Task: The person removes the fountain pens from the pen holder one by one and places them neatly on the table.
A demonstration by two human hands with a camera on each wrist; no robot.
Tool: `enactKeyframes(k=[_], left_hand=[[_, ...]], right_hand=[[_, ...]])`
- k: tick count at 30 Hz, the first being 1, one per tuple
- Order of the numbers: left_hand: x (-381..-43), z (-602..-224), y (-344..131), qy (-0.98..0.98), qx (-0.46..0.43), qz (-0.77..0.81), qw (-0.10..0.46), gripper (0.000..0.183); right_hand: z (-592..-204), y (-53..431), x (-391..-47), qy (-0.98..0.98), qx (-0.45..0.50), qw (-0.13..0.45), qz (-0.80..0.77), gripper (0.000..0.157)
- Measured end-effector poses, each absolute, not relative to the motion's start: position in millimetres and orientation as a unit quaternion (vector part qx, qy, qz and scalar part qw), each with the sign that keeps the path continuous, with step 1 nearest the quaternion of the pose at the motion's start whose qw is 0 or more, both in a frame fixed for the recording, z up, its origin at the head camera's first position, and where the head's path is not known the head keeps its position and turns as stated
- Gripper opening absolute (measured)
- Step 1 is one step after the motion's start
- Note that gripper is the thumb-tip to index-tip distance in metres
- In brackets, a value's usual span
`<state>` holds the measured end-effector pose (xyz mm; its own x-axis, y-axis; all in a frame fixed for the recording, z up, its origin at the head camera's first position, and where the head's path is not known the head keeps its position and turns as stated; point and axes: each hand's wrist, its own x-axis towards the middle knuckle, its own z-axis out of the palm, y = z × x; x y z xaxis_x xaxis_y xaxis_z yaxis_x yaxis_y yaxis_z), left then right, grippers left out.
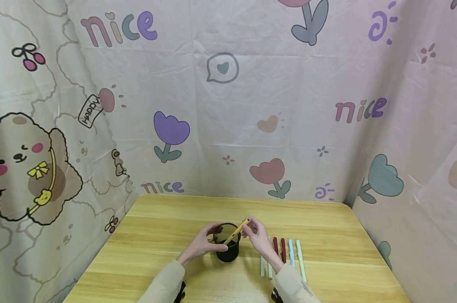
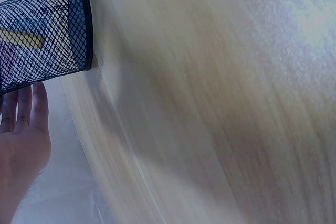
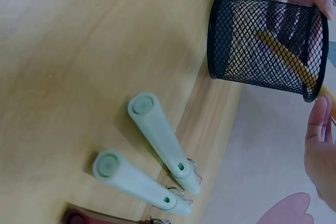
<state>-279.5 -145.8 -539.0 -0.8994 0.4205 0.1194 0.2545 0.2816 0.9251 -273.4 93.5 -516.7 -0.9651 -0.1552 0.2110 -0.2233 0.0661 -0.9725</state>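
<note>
A black mesh pen holder (image 1: 228, 253) stands upright on the table, held at its side by my left hand (image 1: 201, 244), thumb on the near side. The left wrist view shows the mesh wall (image 2: 58, 30) with fingers against it. My right hand (image 1: 257, 236) pinches a yellow pen (image 1: 236, 232) by its upper end, above the right rim. The pen slants down to the left, its lower part inside the holder. Through the mesh in the right wrist view, the yellow pen (image 3: 286, 56) leans diagonally with its tip short of the base.
Right of the holder, several pens lie side by side on the wooden table (image 1: 156, 235): pale green pens (image 1: 301, 261), dark red pens (image 1: 283, 250) and a light blue pen (image 1: 291, 252). My right forearm passes over some of them. A patterned curtain (image 1: 228, 105) hangs behind and beside the table.
</note>
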Motion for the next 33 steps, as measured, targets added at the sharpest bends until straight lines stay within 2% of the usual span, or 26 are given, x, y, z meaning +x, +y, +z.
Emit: enactKeyframes(k=[18,33], left_hand=[[-277.1,-537.6,-144.9,0.794,0.201,0.569,0.078,0.084],[-276.8,-537.6,-145.5,0.795,0.206,0.565,0.076,0.082]], right_hand=[[-511.1,101.2,-257.8,-0.684,0.118,0.054,0.718,0.024],[-503.1,110.8,-254.2,-0.645,0.066,0.053,0.76,0.041]])
